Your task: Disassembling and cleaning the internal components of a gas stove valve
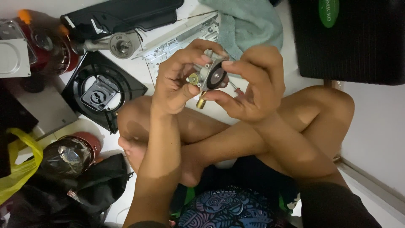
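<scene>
A small metal valve part (209, 76) with a dark round disc and brass fittings is held up above the crossed legs — gripped from both sides. The left hand (179, 80) is curled and pinched on its brass end; the right hand (253, 86) is clamped on the disc's rim, fingertips (228, 63) pressed together.

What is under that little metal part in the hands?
Below the metal part held by the left hand and right hand are the person's crossed legs and white floor. The hands cover its back.
</scene>
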